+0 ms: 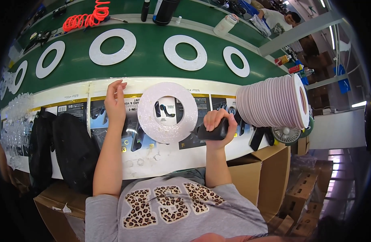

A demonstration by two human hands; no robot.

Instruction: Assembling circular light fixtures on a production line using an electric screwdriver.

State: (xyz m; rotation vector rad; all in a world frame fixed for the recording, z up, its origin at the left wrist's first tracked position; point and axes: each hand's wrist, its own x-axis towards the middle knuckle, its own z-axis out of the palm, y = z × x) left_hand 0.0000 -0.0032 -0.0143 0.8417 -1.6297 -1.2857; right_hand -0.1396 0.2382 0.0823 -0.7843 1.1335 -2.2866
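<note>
A flat white ring with a glittery, speckled face lies in front of me on the printed-card-covered table. My right hand is wrapped round a black handheld tool, whose narrow tip points left at the ring's lower right edge. What kind of tool it is I cannot make out. Left of the ring, my left hand is raised, its fingers loosely bent and slightly apart, with nothing visible in it. To the right lies a thick stack of similar white rings on its side.
Several white rings are spaced along the green belt beyond the table. Clear plastic pieces are heaped at far left, beside black cloth items. A small fan and cardboard boxes stand at right. Another person is far off.
</note>
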